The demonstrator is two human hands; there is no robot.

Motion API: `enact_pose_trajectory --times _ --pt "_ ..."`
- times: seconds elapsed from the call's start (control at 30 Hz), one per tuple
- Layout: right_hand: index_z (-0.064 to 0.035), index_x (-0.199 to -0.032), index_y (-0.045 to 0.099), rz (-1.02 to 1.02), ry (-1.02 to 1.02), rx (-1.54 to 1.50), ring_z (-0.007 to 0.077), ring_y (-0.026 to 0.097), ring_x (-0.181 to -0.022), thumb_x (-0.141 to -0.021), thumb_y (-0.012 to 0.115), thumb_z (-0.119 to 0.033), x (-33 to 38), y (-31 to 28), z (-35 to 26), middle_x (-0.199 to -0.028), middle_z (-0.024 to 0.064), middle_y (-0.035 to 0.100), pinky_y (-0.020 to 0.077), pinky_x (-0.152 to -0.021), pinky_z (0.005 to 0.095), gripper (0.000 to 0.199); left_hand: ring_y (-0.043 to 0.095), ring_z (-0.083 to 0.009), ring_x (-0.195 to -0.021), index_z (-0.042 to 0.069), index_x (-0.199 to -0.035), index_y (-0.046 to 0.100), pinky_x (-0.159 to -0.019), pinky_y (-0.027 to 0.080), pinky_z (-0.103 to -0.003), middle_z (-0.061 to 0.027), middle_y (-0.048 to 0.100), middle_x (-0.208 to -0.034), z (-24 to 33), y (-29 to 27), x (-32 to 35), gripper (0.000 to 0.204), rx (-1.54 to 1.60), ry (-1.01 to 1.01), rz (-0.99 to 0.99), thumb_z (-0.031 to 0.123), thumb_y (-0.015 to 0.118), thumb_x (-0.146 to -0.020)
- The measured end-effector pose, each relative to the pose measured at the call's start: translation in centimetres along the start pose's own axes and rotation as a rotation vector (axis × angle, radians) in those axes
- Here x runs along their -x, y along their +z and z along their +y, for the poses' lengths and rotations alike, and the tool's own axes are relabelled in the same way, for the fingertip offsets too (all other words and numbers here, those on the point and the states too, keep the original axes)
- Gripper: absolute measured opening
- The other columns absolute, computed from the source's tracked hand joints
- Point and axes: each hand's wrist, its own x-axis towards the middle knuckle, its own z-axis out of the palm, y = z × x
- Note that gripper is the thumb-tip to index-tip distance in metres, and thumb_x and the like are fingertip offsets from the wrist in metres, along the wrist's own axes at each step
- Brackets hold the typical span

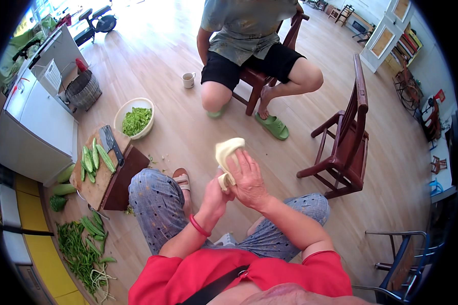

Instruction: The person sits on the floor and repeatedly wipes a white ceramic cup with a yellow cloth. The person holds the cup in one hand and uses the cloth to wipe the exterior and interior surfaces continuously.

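Note:
In front of my lap, a pale yellow cloth (229,147) is bunched between my two hands. My left hand (217,195) is closed round its lower part, and a red bangle sits on that wrist. Across the cloth lies my right hand (248,182), its fingers close together and pressed against it. Part of the left fingers is hidden behind the right hand. To my left, a wooden chopping board (97,187) rests on a dark box-like stand. It bears several cut ridged green gourds (90,158) and a knife (112,145).
A white bowl (118,118) of sliced greens stands beyond the board. Green peppers (79,249) and long beans lie on the floor at left. Ahead, a person (249,40) sits near a mug (189,80). A wooden chair (343,147) stands at right, a metal-armed chair (399,264) nearer.

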Motion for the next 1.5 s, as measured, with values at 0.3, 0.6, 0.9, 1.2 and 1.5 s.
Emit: enact_pose_trajectory --times 0.3,0.6,0.9,1.2,1.5 --pt "-0.0099 -0.124 0.050 -0.220 0.763 -1.255 0.0191 0.062 -0.090 -0.091 0.043 -0.035 -1.3 2.0 6.2 -0.106 0.0079 0.062 0.0487 -0.079 0.0321 0.042 0.041 -0.0128 -0.050 0.003 -0.082 0.049 -0.051 0.038 -0.030 -0.0005 0.041 -0.056 0.3 0.0 -1.3 0.038 -0.132 0.145 -0.072 0.035 0.036 -0.097" --pt "-0.0128 -0.118 0.052 -0.045 1.024 -2.176 0.0204 0.056 -0.105 -0.094 0.030 -0.048 -1.8 2.4 4.1 -0.114 0.0046 0.058 0.0452 -0.090 0.0378 0.048 0.042 -0.0107 -0.055 0.002 -0.082 0.050 -0.057 0.040 -0.026 -0.0003 0.042 -0.058 1.0 -0.6 -1.3 0.039 -0.072 0.250 -0.193 0.035 0.036 -0.098" --pt "-0.0145 -0.112 0.053 0.169 1.181 -2.129 0.0218 0.057 -0.102 -0.093 0.028 -0.047 0.9 -0.3 4.9 -0.110 0.0028 0.059 0.0462 -0.088 0.0395 0.045 0.048 -0.0147 -0.058 0.006 -0.072 0.049 -0.057 0.041 -0.026 -0.0052 0.051 -0.064 -0.3 1.9 0.7 0.041 -0.204 0.122 -0.335 0.036 0.037 -0.097" --pt "-0.0135 -0.113 0.053 0.173 1.265 -2.088 0.0236 0.058 -0.099 -0.092 0.028 -0.051 2.6 3.5 4.9 -0.108 0.0054 0.060 0.0477 -0.085 0.0414 0.050 0.045 -0.0127 -0.051 0.006 -0.061 0.049 -0.048 0.034 -0.026 -0.0040 0.046 -0.053 -3.1 -0.7 -1.1 0.046 -0.102 0.169 -0.192 0.039 0.046 -0.093" --pt "-0.0132 -0.113 0.054 0.108 1.215 -2.108 0.0235 0.059 -0.100 -0.093 0.027 -0.048 1.9 1.8 5.2 -0.109 0.0061 0.060 0.0477 -0.088 0.0404 0.048 0.039 -0.0055 -0.047 0.005 -0.058 0.051 -0.043 0.028 -0.022 0.0005 0.046 -0.052 -3.4 0.9 -0.7 0.047 -0.362 0.438 -0.089 0.037 0.049 -0.092"
